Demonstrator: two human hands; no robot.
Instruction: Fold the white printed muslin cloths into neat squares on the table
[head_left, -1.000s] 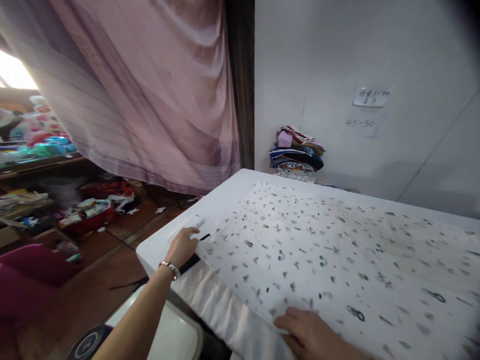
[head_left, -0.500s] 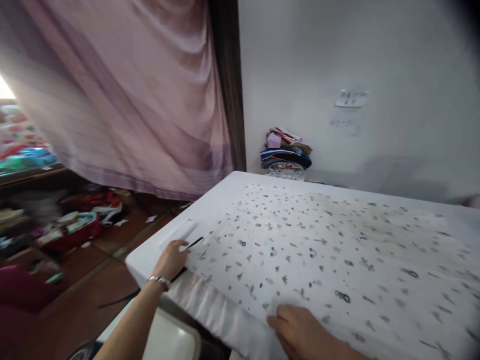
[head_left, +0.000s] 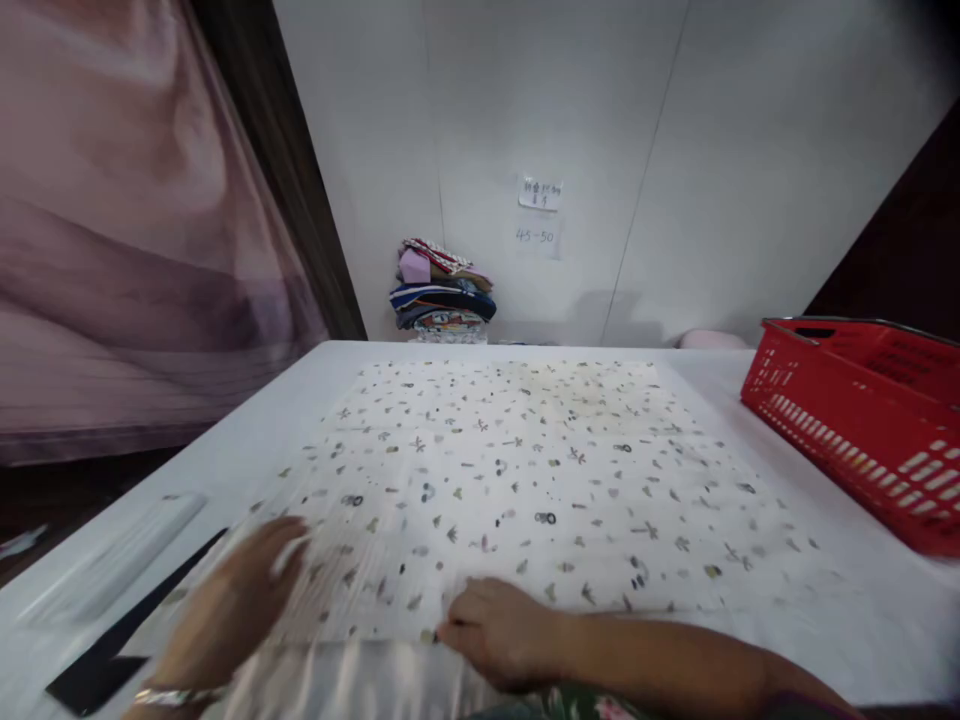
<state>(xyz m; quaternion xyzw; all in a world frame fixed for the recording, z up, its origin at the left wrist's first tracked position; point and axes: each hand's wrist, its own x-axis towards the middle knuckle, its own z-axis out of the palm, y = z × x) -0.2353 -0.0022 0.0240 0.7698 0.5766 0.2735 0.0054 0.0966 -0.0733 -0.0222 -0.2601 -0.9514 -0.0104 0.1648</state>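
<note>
Left hand [head_left: 240, 595], blurred, and right hand [head_left: 502, 635] touch cloth [head_left: 525, 470].

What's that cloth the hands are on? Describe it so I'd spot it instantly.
On the white table, the cloth lies flat in the middle, with the left hand and right hand at its near edge. It is pale with tiny dark scattered prints, unlike the plain table and the red basket to its right.
</note>
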